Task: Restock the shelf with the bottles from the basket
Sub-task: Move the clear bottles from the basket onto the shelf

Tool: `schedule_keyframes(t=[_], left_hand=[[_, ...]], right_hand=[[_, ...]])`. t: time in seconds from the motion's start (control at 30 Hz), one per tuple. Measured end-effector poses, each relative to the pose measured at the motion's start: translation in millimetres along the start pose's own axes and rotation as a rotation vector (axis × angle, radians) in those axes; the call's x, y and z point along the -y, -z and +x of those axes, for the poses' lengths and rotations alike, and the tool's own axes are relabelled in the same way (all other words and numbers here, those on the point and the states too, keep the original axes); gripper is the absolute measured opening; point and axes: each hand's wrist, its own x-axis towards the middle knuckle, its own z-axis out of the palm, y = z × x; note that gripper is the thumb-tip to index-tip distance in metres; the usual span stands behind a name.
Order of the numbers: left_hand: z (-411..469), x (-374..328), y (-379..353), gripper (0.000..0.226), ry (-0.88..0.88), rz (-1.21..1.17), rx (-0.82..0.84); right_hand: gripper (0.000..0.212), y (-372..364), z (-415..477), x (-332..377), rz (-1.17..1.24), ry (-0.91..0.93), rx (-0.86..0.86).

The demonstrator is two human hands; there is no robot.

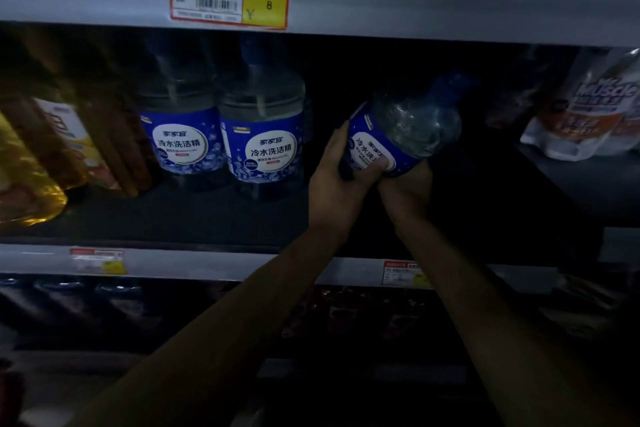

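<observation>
Dim shelf (173, 218) offers a gap beside two standing bottles (263, 146), so left hand (332, 177) and right hand (405, 187), both clasping the tilted bottle (408, 125) low down (cap leaning right), should upright it first.

Two bottles stand side by side on the shelf (156, 218): the left bottle (180, 139) and the right bottle (265, 149). Just right of them, a tilted bottle (408, 125) leans neck-rightward above the shelf, with the left grip (332, 180) and right grip (405, 187) at its base. Pouches (581, 114) stand far right.
</observation>
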Motion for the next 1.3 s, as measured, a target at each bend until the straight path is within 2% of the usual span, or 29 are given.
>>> schedule_keyframes(t=[0.27, 0.43, 0.7, 0.87, 1.07, 1.17, 1.3], left_hand=[[19.0, 15.8, 3.1, 0.084, 0.107, -0.043, -0.086], [33.0, 30.3, 7.3, 0.088, 0.193, -0.019, -0.108], [36.6, 29.4, 13.2, 0.075, 0.241, 0.079, -0.041], [27.0, 21.8, 13.6, 0.088, 0.305, 0.121, -0.007], [8.2, 7.1, 22.6, 0.064, 0.274, 0.189, -0.019], [-0.4, -4.9, 29.0, 0.056, 0.291, 0.277, 0.01], [-16.2, -20.8, 40.3, 0.048, 0.253, 0.523, 0.152]], right_hand=[[0.06, -20.5, 24.6, -11.0, -0.21, 0.056, -0.001], [0.05, -30.5, 31.4, -13.9, -0.31, 0.06, -0.009], [0.052, -40.8, 31.5, -21.2, -0.3, 0.053, -0.055], [0.057, -36.7, 26.7, -19.7, -0.348, 0.035, -0.018], [0.065, -19.8, 8.2, -12.2, -0.401, 0.009, 0.032], [0.063, -4.0, -5.0, -1.7, -0.568, 0.044, 0.113], [0.065, 22.6, -31.2, 15.6, -0.84, 0.153, 0.265]])
